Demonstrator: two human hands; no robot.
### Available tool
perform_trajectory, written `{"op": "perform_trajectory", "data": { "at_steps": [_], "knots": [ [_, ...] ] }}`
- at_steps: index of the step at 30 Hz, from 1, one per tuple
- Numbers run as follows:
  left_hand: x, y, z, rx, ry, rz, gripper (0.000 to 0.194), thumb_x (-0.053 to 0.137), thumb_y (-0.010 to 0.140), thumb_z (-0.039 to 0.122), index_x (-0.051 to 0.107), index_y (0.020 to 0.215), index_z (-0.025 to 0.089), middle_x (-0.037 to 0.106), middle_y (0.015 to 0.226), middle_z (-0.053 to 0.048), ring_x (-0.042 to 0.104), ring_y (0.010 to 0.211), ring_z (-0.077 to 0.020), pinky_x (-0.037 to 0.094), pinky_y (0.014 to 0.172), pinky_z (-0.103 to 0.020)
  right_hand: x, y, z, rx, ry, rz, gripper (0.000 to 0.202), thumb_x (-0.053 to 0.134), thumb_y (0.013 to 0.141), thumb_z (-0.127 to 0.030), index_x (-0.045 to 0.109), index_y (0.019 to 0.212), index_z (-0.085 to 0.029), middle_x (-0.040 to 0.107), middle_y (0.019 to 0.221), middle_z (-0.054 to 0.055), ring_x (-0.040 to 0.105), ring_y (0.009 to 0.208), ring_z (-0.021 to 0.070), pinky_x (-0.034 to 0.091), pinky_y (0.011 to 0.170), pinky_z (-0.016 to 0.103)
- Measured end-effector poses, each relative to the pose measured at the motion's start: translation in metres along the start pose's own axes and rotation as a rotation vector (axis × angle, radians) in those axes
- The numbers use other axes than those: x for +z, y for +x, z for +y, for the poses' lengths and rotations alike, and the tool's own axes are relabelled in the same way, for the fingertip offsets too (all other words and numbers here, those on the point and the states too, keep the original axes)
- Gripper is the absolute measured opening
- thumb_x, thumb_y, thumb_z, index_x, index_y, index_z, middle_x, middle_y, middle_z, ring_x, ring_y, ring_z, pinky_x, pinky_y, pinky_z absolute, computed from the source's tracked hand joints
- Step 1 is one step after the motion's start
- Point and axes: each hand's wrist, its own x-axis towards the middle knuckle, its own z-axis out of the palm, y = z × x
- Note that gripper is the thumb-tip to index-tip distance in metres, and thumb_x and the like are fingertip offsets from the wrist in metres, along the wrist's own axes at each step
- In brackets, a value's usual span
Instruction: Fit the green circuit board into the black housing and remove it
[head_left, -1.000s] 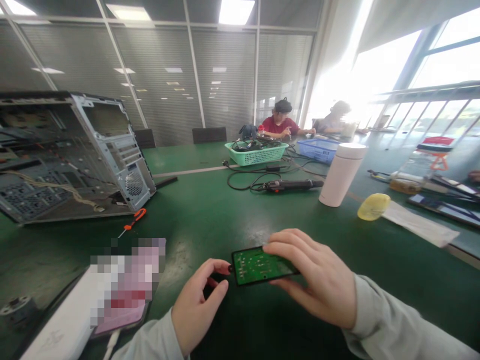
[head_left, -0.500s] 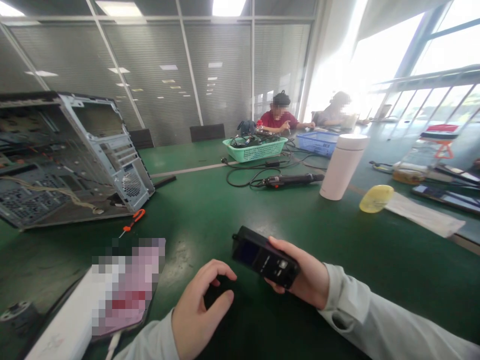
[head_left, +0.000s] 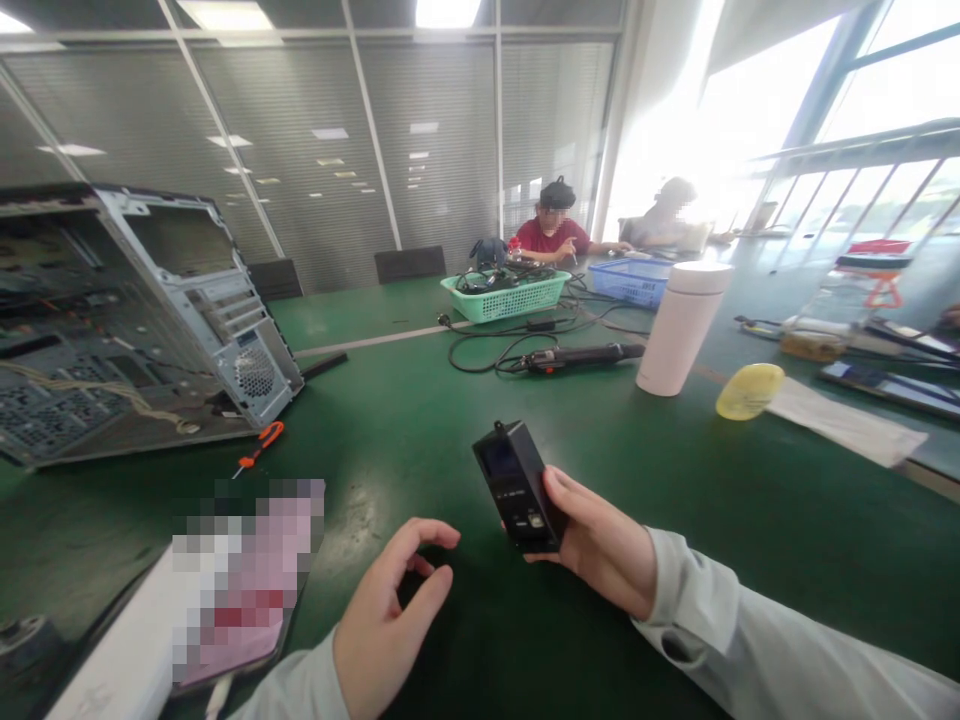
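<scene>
A black box-shaped handheld device [head_left: 516, 485] with a small dark screen and a loop at its top end is gripped in my right hand [head_left: 600, 540], tilted upward over the green table [head_left: 390, 420]. The exact kind of device I cannot make out. To its left, my left hand [head_left: 397, 610] holds nothing; its fingers are curved, with thumb and forefinger apart. Left of that hand lies a pink, blurred-out phone-like slab [head_left: 259, 600] with a white cable, beside a long white object [head_left: 127, 640].
An opened computer case [head_left: 255, 370] stands at the left, an orange-handled tool [head_left: 262, 445] in front of it. Farther back are a corded electric screwdriver [head_left: 577, 358], a green basket [head_left: 517, 300], a blue basket [head_left: 630, 285] and a pink tumbler [head_left: 682, 330]. Two people sit beyond.
My right hand has turned the black device from lying slanted sideways to a more upright tilt. My left hand has shifted slightly left.
</scene>
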Motion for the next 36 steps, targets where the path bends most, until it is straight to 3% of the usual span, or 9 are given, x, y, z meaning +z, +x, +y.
{"op": "perform_trajectory", "data": {
  "at_steps": [3, 6, 9, 13, 22, 27, 31, 34, 36],
  "knots": [
    [0.002, -0.002, -0.005, -0.003, -0.084, 0.06, 0.036, 0.053, 0.079, 0.026, 0.051, 0.115, 0.023, 0.062, 0.102, -0.008, 0.058, 0.098, -0.0255, 0.047, 0.079, -0.039, -0.002, -0.003, 0.006, -0.231, -0.299, 0.011, 0.04, 0.058, 0.08, -0.056, 0.047, 0.094, -0.021, 0.053, 0.088, 0.0, 0.055, 0.077, 0.0128, 0.049, 0.074, 0.032],
    [0.002, -0.005, -0.007, 0.073, -0.076, 0.114, 0.051, 0.053, 0.082, 0.025, 0.036, 0.13, 0.029, 0.054, 0.114, -0.008, 0.052, 0.108, -0.025, 0.048, 0.082, -0.04, -0.002, -0.007, 0.009, -0.568, -0.715, 0.078, 0.026, 0.061, 0.083, -0.035, 0.05, 0.102, -0.021, 0.055, 0.108, 0.005, 0.053, 0.102, 0.0177, 0.042, 0.093, 0.037],
    [0.001, -0.007, -0.007, 0.209, 0.049, 0.101, 0.047, 0.056, 0.082, 0.022, 0.042, 0.126, 0.035, 0.048, 0.123, -0.006, 0.047, 0.116, -0.0252, 0.048, 0.087, -0.041, 0.0, -0.011, 0.009, -0.841, -1.141, 0.04, 0.023, 0.058, 0.085, -0.021, 0.05, 0.107, -0.022, 0.056, 0.115, 0.007, 0.05, 0.109, 0.0187, 0.043, 0.093, 0.036],
    [-0.003, -0.007, -0.004, 0.281, 0.194, 0.083, 0.038, 0.063, 0.079, 0.022, 0.055, 0.115, 0.032, 0.05, 0.119, -0.006, 0.052, 0.112, -0.0263, 0.05, 0.086, -0.042, 0.003, -0.014, 0.006, -0.947, -1.334, -0.008, 0.027, 0.058, 0.086, -0.022, 0.047, 0.111, -0.022, 0.058, 0.114, 0.006, 0.05, 0.109, 0.0189, 0.047, 0.09, 0.034],
    [-0.005, -0.004, -0.003, 0.294, 0.225, 0.106, 0.022, 0.063, 0.079, 0.025, 0.064, 0.101, 0.026, 0.064, 0.105, -0.007, 0.061, 0.101, -0.0259, 0.053, 0.079, -0.041, 0.0, -0.014, 0.003, -0.946, -1.264, -0.025, 0.04, 0.058, 0.086, -0.043, 0.046, 0.118, -0.022, 0.061, 0.108, 0.006, 0.054, 0.105, 0.0173, 0.048, 0.087, 0.032],
    [-0.005, -0.002, -0.002, 0.193, 0.031, 0.058, 0.013, 0.062, 0.079, 0.028, 0.067, 0.089, 0.023, 0.066, 0.104, -0.008, 0.062, 0.103, -0.0261, 0.053, 0.083, -0.039, 0.002, -0.017, 0.006, -0.74, -1.085, 0.019, 0.052, 0.063, 0.079, -0.052, 0.046, 0.119, -0.022, 0.062, 0.106, 0.006, 0.059, 0.098, 0.017, 0.047, 0.084, 0.03],
    [-0.005, 0.001, 0.0, 0.078, -0.092, 0.096, 0.017, 0.055, 0.083, 0.032, 0.064, 0.073, 0.021, 0.069, 0.09, -0.007, 0.064, 0.098, -0.024, 0.053, 0.082, -0.035, 0.004, -0.016, 0.009, -0.576, -0.863, 0.03, 0.045, 0.063, 0.081, -0.044, 0.047, 0.117, -0.022, 0.061, 0.097, 0.002, 0.059, 0.088, 0.0136, 0.046, 0.079, 0.027],
    [-0.005, 0.0, 0.003, 0.063, -0.054, 0.073, 0.017, 0.055, 0.082, 0.034, 0.063, 0.074, 0.021, 0.07, 0.087, -0.007, 0.066, 0.092, -0.0243, 0.053, 0.078, -0.036, 0.003, -0.014, 0.008, -0.52, -0.856, 0.061, 0.034, 0.062, 0.082, -0.046, 0.056, 0.105, -0.022, 0.061, 0.096, 0.002, 0.058, 0.087, 0.0142, 0.044, 0.077, 0.028],
    [-0.004, -0.002, 0.005, 0.1, 0.028, 0.051, 0.011, 0.059, 0.078, 0.032, 0.063, 0.079, 0.021, 0.07, 0.09, -0.007, 0.066, 0.09, -0.0251, 0.053, 0.076, -0.037, 0.002, -0.012, 0.007, -0.528, -0.878, 0.065, 0.039, 0.059, 0.081, -0.055, 0.059, 0.1, -0.021, 0.061, 0.093, 0.002, 0.057, 0.084, 0.0145, 0.043, 0.074, 0.028]
  ]
}}
